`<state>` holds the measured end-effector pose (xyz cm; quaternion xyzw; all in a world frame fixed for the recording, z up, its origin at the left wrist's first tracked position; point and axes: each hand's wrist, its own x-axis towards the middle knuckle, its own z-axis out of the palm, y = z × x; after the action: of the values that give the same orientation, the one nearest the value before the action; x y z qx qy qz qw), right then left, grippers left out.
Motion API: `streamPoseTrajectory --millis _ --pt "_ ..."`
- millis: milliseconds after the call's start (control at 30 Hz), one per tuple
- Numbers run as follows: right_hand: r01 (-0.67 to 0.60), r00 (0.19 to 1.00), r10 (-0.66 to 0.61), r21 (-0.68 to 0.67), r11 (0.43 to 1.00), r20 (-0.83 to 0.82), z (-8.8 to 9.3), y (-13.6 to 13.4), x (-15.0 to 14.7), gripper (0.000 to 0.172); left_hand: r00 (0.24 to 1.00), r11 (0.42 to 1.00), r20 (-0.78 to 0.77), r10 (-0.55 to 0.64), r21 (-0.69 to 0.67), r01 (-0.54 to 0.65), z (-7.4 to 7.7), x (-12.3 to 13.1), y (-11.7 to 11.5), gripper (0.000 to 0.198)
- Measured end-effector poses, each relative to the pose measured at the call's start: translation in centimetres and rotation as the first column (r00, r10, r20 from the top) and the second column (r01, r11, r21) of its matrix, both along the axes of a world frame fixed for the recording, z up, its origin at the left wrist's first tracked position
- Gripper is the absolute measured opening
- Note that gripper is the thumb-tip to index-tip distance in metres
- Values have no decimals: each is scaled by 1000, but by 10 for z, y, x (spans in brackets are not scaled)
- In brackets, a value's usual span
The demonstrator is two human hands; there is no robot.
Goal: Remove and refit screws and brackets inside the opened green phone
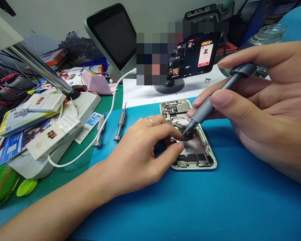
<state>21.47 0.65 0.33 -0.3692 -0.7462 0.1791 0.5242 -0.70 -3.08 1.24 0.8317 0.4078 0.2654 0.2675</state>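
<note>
An opened phone (193, 147) with a pale green frame lies on the blue mat (230, 201), its inner parts showing. My right hand (261, 100) grips a grey screwdriver (204, 108), whose tip points down and left at the middle of the phone. My left hand (145, 150), with a ring on one finger, reaches over the phone's left edge. Its thumb and index finger are bent toward each other near the screwdriver tip; whatever may be between them is too small to make out.
Two more screwdrivers (120, 122) lie left of the phone. A white cable (112, 103) curves past them. Boxes (52, 137) rest on a white lamp base (87, 100) at the left. Behind stand a smart display (112, 33), a lit phone screen (190, 60) and a glass jar (271, 35).
</note>
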Motion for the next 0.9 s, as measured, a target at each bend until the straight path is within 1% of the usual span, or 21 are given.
streamPoseTrajectory --millis 133,267,433,633,900 --pt "17 999 -18 -40 999 -42 -1 1 -3 38 999 998 38 34 -51 -32 -2 1 3 8" --pt "56 998 -58 -63 996 -21 0 0 -1 37 998 997 42 51 -63 -49 -3 1 2 8" --pt "35 999 -36 -55 998 -24 1 0 1 37 998 997 30 51 -56 -49 -4 0 1 12" --pt "-12 999 9 -55 998 -53 -1 1 0 34 999 999 30 41 -36 -40 -3 1 2 14" --pt "-23 999 22 -29 999 -40 -2 3 1 33 992 993 18 121 -6 -121 1 1 -2 14"
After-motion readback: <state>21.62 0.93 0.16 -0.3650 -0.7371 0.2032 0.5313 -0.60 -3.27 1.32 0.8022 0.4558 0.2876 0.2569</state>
